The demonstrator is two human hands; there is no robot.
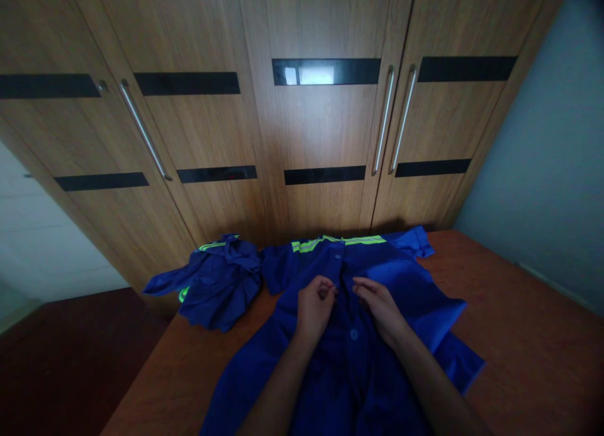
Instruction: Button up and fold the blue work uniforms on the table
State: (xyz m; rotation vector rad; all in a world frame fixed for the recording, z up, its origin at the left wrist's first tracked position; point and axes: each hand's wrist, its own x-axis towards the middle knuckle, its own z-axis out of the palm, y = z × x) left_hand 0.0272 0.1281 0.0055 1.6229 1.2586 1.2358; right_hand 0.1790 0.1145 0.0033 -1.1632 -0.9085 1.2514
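Observation:
A blue work shirt (406, 291) with a neon yellow-green stripe lies spread flat on the brown table (528, 335), collar end away from me. My left hand (314, 307) pinches the left side of the shirt's button placket with curled fingers. My right hand (380, 307) grips the opposite edge of the placket, a few centimetres from the left hand. A blue button (353, 335) shows just below both hands, between my forearms.
A second blue garment (217, 279) with neon trim lies crumpled at the table's far left corner. A wooden wardrobe (302, 121) with long metal handles stands right behind the table. A pale wall (557, 165) rises on the right. Dark floor (70, 354) lies left.

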